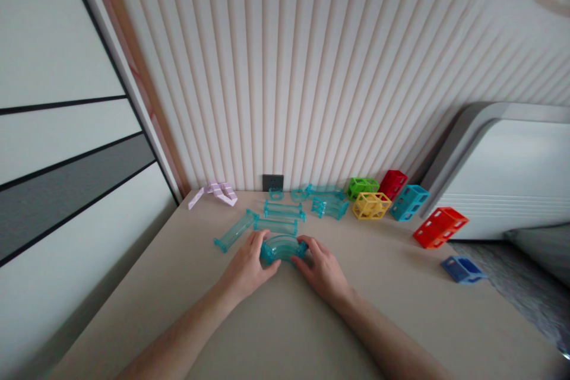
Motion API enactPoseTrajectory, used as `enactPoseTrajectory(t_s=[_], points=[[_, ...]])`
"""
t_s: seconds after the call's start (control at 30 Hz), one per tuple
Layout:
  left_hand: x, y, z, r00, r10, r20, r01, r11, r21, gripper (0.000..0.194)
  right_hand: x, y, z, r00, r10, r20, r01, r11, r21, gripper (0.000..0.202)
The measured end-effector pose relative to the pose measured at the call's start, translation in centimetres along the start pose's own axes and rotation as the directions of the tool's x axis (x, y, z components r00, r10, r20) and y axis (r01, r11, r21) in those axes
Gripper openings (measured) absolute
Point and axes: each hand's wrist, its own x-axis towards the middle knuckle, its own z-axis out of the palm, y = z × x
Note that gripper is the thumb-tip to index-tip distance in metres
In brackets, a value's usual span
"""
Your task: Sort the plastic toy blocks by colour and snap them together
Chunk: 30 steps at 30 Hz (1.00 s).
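Observation:
A curved, clear teal track piece (284, 246) rests at the middle of the table, bowed away from me. My left hand (253, 264) grips its left end between thumb and fingers. Its right end is pinched by my right hand (319, 261). Just beyond it lies a straight teal track piece (276, 226), with another straight piece (284, 210) farther back. A third straight piece (236, 231) slants at the left, near my left hand. Behind my right hand sits a short curved teal piece (330, 208).
Along the table's right side stand a green block frame (363, 187), a yellow one (371, 206), dark red (392, 184), teal (409, 202), orange-red (440, 227) and blue (463, 269) ones. Purple-white strips (221, 192) lie back left. A black wall socket (273, 182) is behind the table.

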Motion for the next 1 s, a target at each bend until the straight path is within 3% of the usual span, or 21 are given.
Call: enactPoseTrajectory(t_s=[0.2,0.47,0.67,1.0], points=[[-0.5,-0.9,1.0,0.994,-0.094,0.051,0.09,0.993,0.083,0.068,-0.1,0.4,0.3,0.999,-0.019,-0.036,0.02,1.0,0.021,0.039],[-0.4,-0.7,0.7,0.988,-0.131,0.081,0.124,0.989,0.077,0.078,-0.2,0.5,0.1,0.999,-0.006,-0.042,0.009,0.998,0.068,0.037],[-0.3,-0.3,1.1,0.976,-0.193,0.099,0.186,0.979,0.078,0.07,-0.3,1.0,0.4,0.999,0.011,-0.05,-0.007,0.996,0.088,0.041],[-0.5,-0.9,1.6,0.979,-0.188,0.077,0.184,0.981,0.061,0.072,-0.3,1.2,0.0,0.994,0.009,-0.107,-0.001,0.997,0.074,0.038]])
